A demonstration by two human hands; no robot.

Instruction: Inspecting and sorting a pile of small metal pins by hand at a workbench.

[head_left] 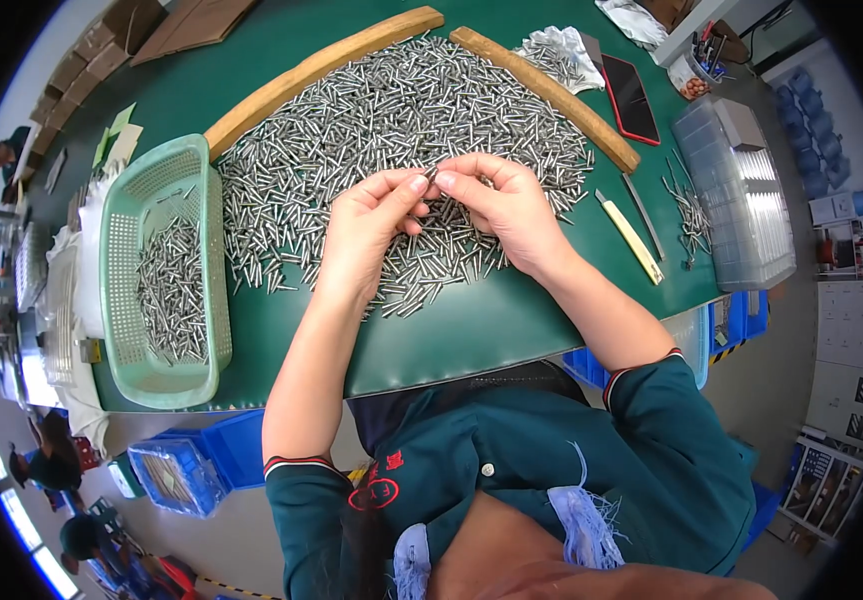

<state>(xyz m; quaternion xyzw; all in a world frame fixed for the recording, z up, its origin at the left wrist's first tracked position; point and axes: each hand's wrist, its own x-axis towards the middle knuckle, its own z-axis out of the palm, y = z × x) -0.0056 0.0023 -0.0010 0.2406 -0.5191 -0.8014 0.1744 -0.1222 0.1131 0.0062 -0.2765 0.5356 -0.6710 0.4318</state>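
Observation:
A broad heap of small shiny metal pins (381,115) covers the middle of the green table (431,350). My left hand (371,220) and my right hand (506,210) meet over the near part of the heap. Thumb and fingers of both hands are pinched together around one small metal pin (431,175), largely hidden by the fingertips. To the left of my left hand stands a pale green plastic basket (213,270). More metal pins (171,290) lie inside it.
Two wooden strips (323,76) (551,98) border the heap's far side. At right lie a yellow-handled craft knife (631,240), a thin metal tool (643,215), thin metal rods (689,210) and a red-edged phone (630,100). Clear plastic boxes (736,200) stand at the right edge.

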